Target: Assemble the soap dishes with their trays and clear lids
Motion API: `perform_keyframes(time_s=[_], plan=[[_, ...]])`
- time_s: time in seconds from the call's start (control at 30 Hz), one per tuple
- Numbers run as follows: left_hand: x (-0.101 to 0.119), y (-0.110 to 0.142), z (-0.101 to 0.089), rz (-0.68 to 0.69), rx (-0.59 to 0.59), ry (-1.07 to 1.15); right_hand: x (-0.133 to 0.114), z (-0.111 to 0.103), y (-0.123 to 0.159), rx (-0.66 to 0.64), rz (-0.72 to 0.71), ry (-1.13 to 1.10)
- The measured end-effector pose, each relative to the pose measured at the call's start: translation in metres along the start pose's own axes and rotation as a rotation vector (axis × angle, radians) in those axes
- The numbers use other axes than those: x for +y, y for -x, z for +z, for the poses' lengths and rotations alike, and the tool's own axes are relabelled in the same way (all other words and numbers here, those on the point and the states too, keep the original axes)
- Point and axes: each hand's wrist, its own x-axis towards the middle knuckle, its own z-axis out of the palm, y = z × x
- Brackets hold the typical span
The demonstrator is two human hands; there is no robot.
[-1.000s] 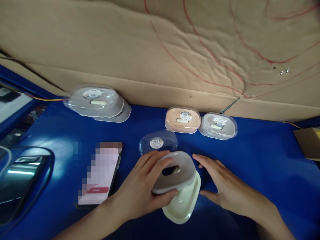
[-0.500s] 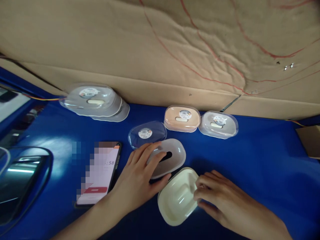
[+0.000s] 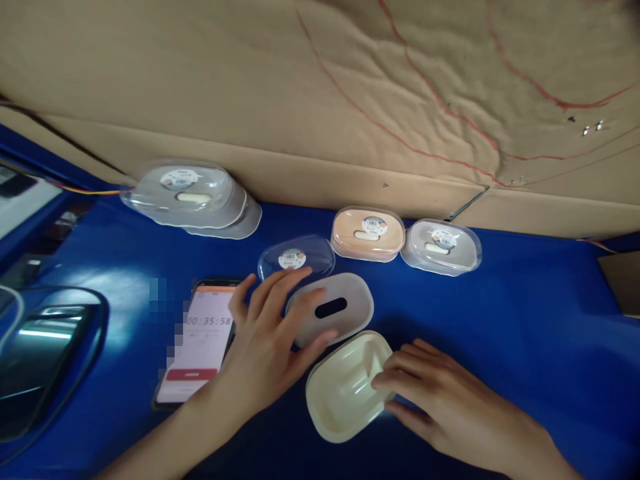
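A cream oval plastic dish (image 3: 335,403) lies low in the middle of the view, its hollow side up. My right hand (image 3: 430,387) pinches the dish's right rim between thumb and fingers. Just behind the dish sits a pale grey oval tray (image 3: 355,297) with a dark slot in its middle. Over the tray's left side, my left hand (image 3: 267,333) is open with fingers spread; whether it touches the tray I cannot tell. A clear lid (image 3: 320,250) with a round sticker lies behind the tray, partly covered by my left fingertips.
Along the cardboard wall (image 3: 300,160) stand a peach lidded box (image 3: 345,233), a grey lidded box (image 3: 465,247) and a stack of grey lidded boxes (image 3: 200,213). Left of my hand lies a phone showing a timer (image 3: 200,353). A dark device (image 3: 45,360) with cables is farther left.
My left fingers have spread and moved slightly left, uncovering more of the tray's slot. My right hand and the cream dish have shifted a little left. The view has tilted slightly.
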Motion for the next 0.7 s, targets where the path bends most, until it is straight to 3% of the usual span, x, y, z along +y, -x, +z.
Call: perform_keyframes(time_s=[0.17, 0.3, 0.4, 0.53, 0.7], plan=[[-0.012, -0.009, -0.005, -0.109, 0.068, -0.034, 0.0, -0.002, -0.009, 0.24, -0.14, 0.101], [-0.012, -0.008, -0.006, 0.019, 0.032, 0.036, 0.004, -0.002, -0.013, 0.326, -0.18, 0.148], [-0.006, -0.003, -0.003, 0.124, -0.076, 0.052, 0.007, 0.001, -0.015, 0.303, -0.178, 0.156], [-0.002, 0.001, 0.005, 0.111, -0.178, 0.0, 0.008, 0.004, -0.015, 0.17, -0.132, 0.152], [-0.001, 0.001, 0.008, 0.019, -0.156, 0.055, 0.008, 0.006, -0.015, 0.073, -0.076, 0.142]])
